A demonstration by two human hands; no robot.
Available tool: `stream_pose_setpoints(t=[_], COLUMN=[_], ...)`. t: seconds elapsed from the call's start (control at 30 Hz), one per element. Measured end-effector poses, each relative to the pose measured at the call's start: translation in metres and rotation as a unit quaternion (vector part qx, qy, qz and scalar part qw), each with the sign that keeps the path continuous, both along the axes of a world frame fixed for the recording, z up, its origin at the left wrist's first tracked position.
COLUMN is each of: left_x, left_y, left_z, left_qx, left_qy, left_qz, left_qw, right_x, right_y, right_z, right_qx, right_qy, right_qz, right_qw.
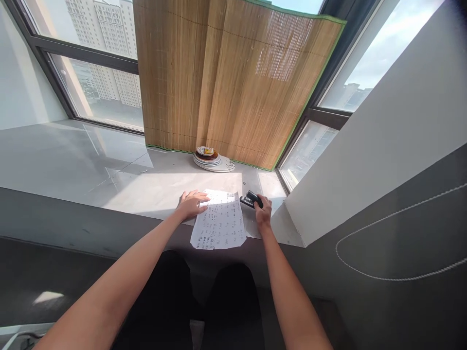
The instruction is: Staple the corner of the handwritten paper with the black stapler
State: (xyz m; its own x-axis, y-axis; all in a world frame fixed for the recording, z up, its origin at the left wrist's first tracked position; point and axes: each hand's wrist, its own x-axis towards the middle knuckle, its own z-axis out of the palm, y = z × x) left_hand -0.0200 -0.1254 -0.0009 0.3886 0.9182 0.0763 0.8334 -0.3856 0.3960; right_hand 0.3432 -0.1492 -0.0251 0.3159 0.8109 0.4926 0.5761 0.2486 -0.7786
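A handwritten sheet of paper (221, 221) lies on the window ledge, its near edge hanging past the front of the ledge. My left hand (191, 204) rests at the paper's upper left edge, fingers stretched out and the thumb apart from them. Just right of the sheet, my right hand (263, 212) is closed round a black stapler (249, 199). The stapler's jaws are apart and point left, close to the paper's right edge. My right fingers are partly hidden behind the stapler.
A stack of plates (213, 163) stands farther back on the ledge (171, 187). Behind it hangs a bamboo blind (219, 82) with green edging. A slanting white wall (350, 160) bounds the right side, and a beaded cord (365, 274) loops there.
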Motion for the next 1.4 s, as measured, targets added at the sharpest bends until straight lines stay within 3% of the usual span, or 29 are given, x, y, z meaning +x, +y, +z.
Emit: stream_pose_setpoints(t=[0.3,0.43,0.67,0.73,0.8,1.0,1.2,1.4], left_x=[-0.002,-0.002,-0.002,0.008,0.028,0.093,0.106,0.122], left_y=[0.005,0.006,-0.006,-0.010,-0.012,0.005,0.031,0.031], left_z=[-0.007,-0.009,0.000,0.008,0.017,0.032,0.033,0.026], left_qx=[0.006,0.011,0.067,0.092,0.101,-0.001,-0.043,-0.054], left_qy=[-0.017,-0.018,-0.032,-0.005,0.041,0.140,0.150,0.149], left_qz=[-0.001,0.000,-0.009,-0.031,-0.096,-0.219,-0.292,-0.310], left_qw=[1.000,1.000,0.997,0.995,0.989,0.966,0.944,0.937], right_x=[-0.002,-0.002,-0.006,-0.006,-0.005,-0.006,-0.009,-0.012], right_y=[-0.002,-0.001,0.000,0.002,0.004,0.006,0.008,0.008], right_z=[0.001,0.001,0.000,-0.002,-0.004,-0.006,-0.011,-0.011], right_qx=[-0.031,-0.058,-0.085,-0.078,-0.064,-0.024,-0.004,-0.023], right_qy=[0.003,-0.011,-0.017,-0.015,-0.014,-0.033,-0.030,-0.060], right_qz=[-0.022,-0.002,-0.016,0.002,0.020,0.039,0.040,0.034], right_qw=[0.999,0.998,0.996,0.997,0.998,0.998,0.999,0.997])
